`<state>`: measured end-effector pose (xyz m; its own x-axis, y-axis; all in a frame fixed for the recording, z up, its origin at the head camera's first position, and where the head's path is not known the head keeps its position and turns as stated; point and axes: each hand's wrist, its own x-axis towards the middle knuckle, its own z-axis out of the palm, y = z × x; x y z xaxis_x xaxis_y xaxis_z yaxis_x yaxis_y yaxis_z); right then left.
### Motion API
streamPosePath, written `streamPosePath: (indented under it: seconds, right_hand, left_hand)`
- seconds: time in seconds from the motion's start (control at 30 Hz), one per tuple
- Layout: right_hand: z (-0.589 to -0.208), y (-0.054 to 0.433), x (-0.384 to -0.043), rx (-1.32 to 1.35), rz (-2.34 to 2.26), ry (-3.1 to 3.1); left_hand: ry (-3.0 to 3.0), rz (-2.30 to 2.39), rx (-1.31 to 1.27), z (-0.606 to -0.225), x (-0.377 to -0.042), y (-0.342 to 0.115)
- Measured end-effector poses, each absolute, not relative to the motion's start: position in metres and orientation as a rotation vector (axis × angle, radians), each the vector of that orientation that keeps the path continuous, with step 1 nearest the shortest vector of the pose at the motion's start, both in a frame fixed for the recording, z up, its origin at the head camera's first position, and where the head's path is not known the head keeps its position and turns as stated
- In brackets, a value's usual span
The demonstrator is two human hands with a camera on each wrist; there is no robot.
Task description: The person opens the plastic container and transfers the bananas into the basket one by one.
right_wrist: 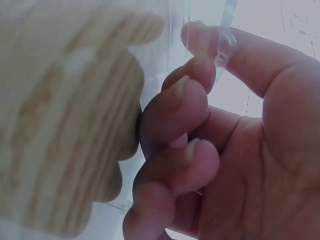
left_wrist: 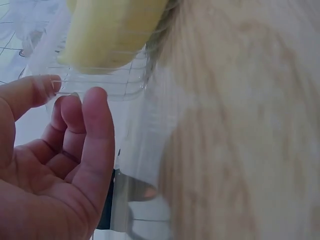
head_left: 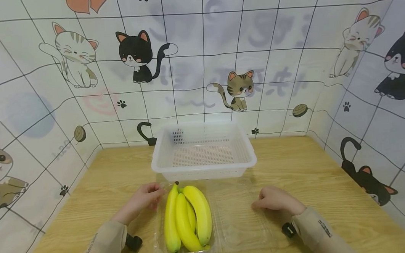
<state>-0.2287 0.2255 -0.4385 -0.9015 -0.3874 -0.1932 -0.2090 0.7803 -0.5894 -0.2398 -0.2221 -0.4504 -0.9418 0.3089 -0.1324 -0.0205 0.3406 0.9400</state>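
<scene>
A clear plastic clamshell container (head_left: 157, 236) lies unfolded on the table. Several yellow bananas (head_left: 201, 214) fill its left half, while the see-through lid (head_left: 239, 216) is spread out flat to the right. My left hand (head_left: 146, 198) pinches the container's far left corner between thumb and fingertips. At the lid's right edge, my right hand (head_left: 276, 199) holds the plastic between thumb (right_wrist: 245, 55) and curled forefinger. In the left wrist view, a banana (left_wrist: 110, 35) shows through the container's ribbed wall.
Just behind the container stands a white perforated plastic basket (head_left: 205, 172). The wooden table (head_left: 115, 169) meets cat-printed walls (head_left: 192, 66) at the back and sides. Black wrist devices (head_left: 133, 243) sit at both cuffs.
</scene>
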Motion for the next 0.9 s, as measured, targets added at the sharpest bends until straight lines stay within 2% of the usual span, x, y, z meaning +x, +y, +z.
streamPosePath:
  seconds: [0.6, 0.9]
  right_hand:
    - [-0.439, 0.233, -0.238, -0.496, -0.860, 2.736]
    - [-0.418, 0.229, -0.239, -0.359, -0.740, 2.831]
  left_hand:
    - [2.235, 1.758, 0.143, -0.457, -0.249, -0.213]
    - [2.079, 1.901, 0.086, -0.466, -0.250, -0.211]
